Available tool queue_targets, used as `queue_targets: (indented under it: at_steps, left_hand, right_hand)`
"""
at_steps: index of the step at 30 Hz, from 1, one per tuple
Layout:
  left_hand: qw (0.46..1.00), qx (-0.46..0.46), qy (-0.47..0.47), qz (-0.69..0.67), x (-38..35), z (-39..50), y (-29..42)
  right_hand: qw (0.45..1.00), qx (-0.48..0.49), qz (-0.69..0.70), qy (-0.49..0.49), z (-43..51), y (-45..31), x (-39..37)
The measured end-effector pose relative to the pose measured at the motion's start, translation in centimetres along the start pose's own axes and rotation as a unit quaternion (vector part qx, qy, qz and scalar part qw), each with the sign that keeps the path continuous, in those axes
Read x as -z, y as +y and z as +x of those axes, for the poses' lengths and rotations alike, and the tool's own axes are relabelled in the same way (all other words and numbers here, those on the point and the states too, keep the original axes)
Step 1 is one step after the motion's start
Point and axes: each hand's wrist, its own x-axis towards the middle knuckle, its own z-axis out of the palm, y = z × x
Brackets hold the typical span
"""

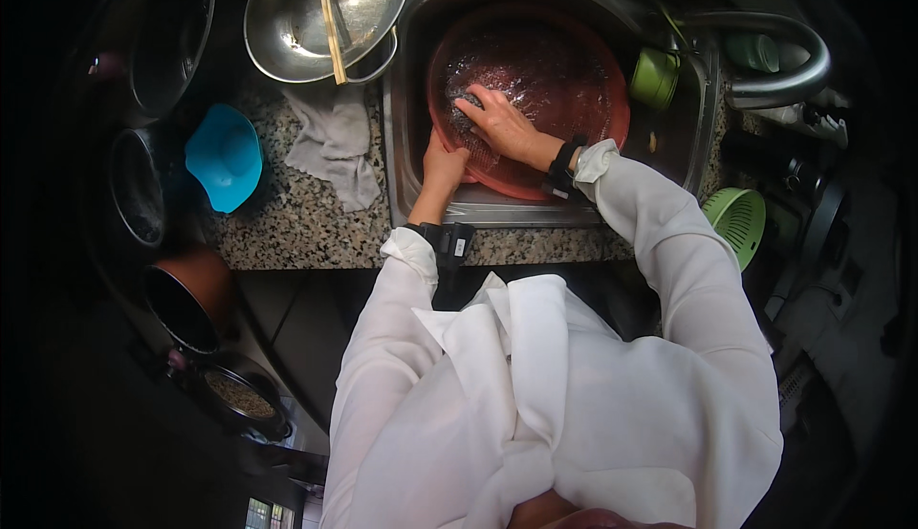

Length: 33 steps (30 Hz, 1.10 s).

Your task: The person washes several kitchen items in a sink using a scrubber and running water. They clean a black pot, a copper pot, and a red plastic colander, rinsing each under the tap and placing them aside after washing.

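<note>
A large red plastic basin or colander point(609, 77), with small holes in its wall and a wet sheen, lies in the stainless steel sink point(473, 213). My left hand point(445, 160) grips its near left rim. Inside it, my right hand point(508, 127) presses a grey metal scouring pad point(470, 101) against the left part of the inner surface. The fingers partly cover the pad. Both wrists wear dark bands.
A steel wok point(287, 27) with wooden chopsticks point(331, 34) stands back left, above a grey rag point(333, 138). A blue bowl point(226, 156) lies left. Right are a green cup point(654, 77), the curved faucet point(782, 88) and a green strainer point(739, 224).
</note>
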Motion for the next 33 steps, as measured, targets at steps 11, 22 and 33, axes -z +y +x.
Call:
queue_targets:
  at_steps: [11,22,33]
  left_hand:
    - [0.981,-0.180,0.023,-0.066,0.2,0.1,0.5]
    - [0.964,-0.265,0.012,-0.016,0.1,-1.2,1.6]
    - [0.956,-0.291,-0.004,-0.044,-0.1,-0.3,0.4]
  right_hand:
    - [0.947,-0.037,0.297,0.115,5.1,-1.3,0.2]
    - [0.955,-0.216,0.105,0.175,12.0,-1.1,6.2]
    - [0.905,-0.253,0.266,0.217,11.9,-0.5,7.1]
